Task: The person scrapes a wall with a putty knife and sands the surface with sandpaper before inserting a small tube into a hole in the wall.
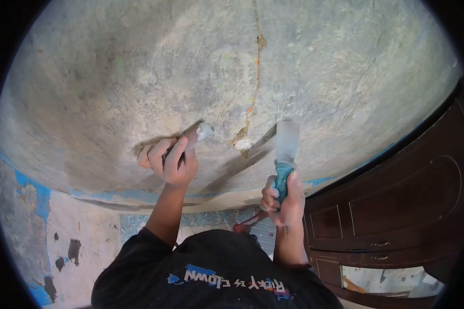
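Note:
My left hand (171, 160) is closed on a flat scraper blade (193, 135) that bears a lump of pale filler (205, 131) at its tip, held close to the grey wall. In my right hand (285, 198) is a putty knife (287, 144) with a teal handle, its wide blade pointing up near the wall. Between the two hands, a hole (239, 135) in the wall has whitish material (242, 144) in its lower part. From that hole a thin crack (258, 77) runs upward.
Dark wooden cabinets (386, 206) stand at the right. Blue paint remnants (41, 201) edge the wall at the lower left. A ladder-like grey step (264, 234) with a red part (239, 227) shows below, between my arms.

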A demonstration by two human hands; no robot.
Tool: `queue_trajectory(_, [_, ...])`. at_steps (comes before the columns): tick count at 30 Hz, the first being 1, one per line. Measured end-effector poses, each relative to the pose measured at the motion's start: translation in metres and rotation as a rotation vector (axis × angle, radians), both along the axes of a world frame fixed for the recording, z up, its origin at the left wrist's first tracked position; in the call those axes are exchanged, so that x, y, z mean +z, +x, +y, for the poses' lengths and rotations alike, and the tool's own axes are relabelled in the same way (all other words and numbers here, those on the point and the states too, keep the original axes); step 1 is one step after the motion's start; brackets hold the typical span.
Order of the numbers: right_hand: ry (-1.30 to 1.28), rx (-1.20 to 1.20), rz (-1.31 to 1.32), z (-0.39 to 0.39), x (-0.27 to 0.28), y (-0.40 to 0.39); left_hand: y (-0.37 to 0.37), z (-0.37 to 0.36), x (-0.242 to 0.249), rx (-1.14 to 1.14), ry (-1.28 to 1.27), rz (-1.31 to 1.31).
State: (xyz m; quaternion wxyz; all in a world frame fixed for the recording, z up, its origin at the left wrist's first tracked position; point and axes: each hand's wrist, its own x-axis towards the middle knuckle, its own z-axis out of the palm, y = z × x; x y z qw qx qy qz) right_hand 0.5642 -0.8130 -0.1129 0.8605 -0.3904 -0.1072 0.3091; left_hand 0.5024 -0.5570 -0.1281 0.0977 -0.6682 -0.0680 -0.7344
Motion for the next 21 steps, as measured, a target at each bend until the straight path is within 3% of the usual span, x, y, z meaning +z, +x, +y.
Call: queue_trajectory(21, [0.050, 0.031, 0.134, -0.001, -0.005, -0.009, -0.002, 0.001, 0.000, 0.023, 0.007, 0.031])
